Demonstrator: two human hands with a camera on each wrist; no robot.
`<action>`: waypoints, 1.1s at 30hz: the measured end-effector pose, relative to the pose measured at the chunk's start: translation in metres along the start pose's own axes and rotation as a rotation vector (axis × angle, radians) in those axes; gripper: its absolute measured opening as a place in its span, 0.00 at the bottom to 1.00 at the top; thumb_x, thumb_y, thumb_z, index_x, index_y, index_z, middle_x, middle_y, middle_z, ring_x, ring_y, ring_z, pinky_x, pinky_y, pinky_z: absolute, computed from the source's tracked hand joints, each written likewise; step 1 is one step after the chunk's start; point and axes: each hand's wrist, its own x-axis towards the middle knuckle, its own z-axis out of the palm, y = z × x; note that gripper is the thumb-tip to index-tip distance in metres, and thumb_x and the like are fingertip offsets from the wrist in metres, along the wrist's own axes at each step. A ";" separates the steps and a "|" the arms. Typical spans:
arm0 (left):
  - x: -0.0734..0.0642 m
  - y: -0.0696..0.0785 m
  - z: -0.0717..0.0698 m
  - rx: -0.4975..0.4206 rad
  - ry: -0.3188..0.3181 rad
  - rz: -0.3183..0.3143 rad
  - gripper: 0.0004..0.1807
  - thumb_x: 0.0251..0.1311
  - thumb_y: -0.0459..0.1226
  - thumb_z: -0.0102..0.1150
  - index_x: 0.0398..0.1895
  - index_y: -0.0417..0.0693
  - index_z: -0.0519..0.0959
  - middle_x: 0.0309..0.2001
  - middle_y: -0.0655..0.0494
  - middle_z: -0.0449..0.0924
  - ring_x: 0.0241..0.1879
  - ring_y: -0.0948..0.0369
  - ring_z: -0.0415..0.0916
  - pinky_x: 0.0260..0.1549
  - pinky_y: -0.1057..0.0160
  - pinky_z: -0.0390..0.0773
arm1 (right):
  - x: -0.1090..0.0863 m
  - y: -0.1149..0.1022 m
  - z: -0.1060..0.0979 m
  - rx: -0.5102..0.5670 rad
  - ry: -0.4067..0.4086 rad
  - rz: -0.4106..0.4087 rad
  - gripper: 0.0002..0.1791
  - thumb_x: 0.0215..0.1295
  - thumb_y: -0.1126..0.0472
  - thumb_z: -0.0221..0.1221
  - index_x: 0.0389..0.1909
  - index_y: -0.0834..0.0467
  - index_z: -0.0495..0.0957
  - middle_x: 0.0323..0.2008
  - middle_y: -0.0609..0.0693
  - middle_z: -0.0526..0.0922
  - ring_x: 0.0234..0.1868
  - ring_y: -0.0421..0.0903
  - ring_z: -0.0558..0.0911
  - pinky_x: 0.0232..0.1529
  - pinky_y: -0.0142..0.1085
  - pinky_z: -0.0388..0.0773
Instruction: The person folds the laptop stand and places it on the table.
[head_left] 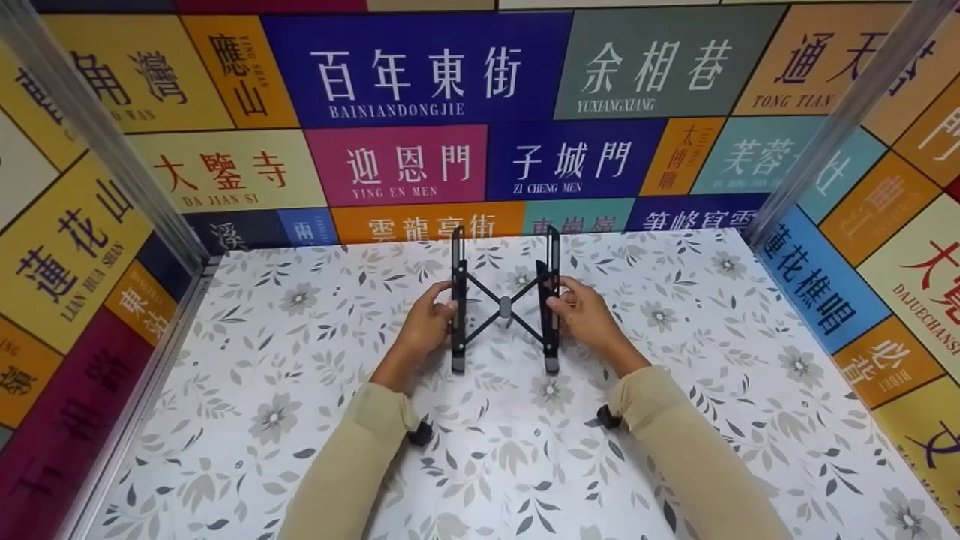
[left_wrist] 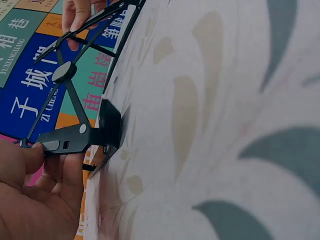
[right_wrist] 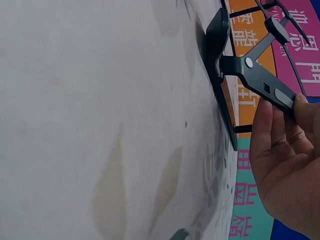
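Observation:
A black folding laptop stand (head_left: 505,307) stands on the table, its two side rails joined by crossed bars with a grey hub in the middle. My left hand (head_left: 431,319) grips the left rail, thumb on its upper side and fingers beneath. On the other side my right hand (head_left: 589,315) holds the right rail in the same way. In the left wrist view, the left hand (left_wrist: 42,192) pinches the raised arm of the stand (left_wrist: 65,140). In the right wrist view, the right hand (right_wrist: 287,165) pinches the other arm of the stand (right_wrist: 267,85).
The table (head_left: 247,465) has a white cover with grey leaves and flowers. Behind it rises a wall (head_left: 420,67) of coloured panels with Chinese lettering. Clear upright strips (head_left: 127,142) mark the corners. Dark straps (head_left: 420,433) hang at both cuffs.

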 end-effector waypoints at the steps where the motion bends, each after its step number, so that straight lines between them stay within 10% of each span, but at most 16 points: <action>1: -0.002 0.000 0.000 0.007 -0.010 0.006 0.23 0.77 0.34 0.50 0.73 0.52 0.68 0.33 0.42 0.84 0.22 0.58 0.75 0.21 0.63 0.76 | -0.001 0.000 -0.001 0.003 -0.005 0.005 0.20 0.76 0.60 0.57 0.65 0.59 0.74 0.28 0.52 0.80 0.23 0.45 0.78 0.27 0.36 0.78; 15: -0.028 0.005 0.001 -0.007 -0.073 -0.033 0.24 0.77 0.34 0.49 0.71 0.61 0.68 0.34 0.43 0.84 0.25 0.56 0.79 0.27 0.53 0.85 | -0.018 -0.003 -0.005 -0.096 -0.021 0.004 0.25 0.75 0.57 0.59 0.70 0.53 0.72 0.28 0.49 0.78 0.24 0.44 0.74 0.27 0.34 0.72; 23: -0.031 0.006 0.003 0.060 -0.043 -0.026 0.24 0.75 0.34 0.52 0.72 0.56 0.69 0.33 0.42 0.85 0.25 0.56 0.79 0.27 0.56 0.84 | -0.022 -0.001 -0.011 -0.048 -0.104 0.061 0.34 0.74 0.62 0.59 0.78 0.57 0.61 0.42 0.58 0.84 0.40 0.47 0.84 0.44 0.41 0.84; 33: -0.030 0.006 0.002 0.092 -0.004 -0.033 0.23 0.73 0.35 0.56 0.69 0.61 0.73 0.31 0.42 0.84 0.24 0.54 0.78 0.23 0.54 0.84 | -0.020 0.001 -0.010 0.090 -0.133 0.086 0.31 0.75 0.64 0.58 0.76 0.57 0.63 0.40 0.61 0.84 0.36 0.45 0.83 0.40 0.47 0.87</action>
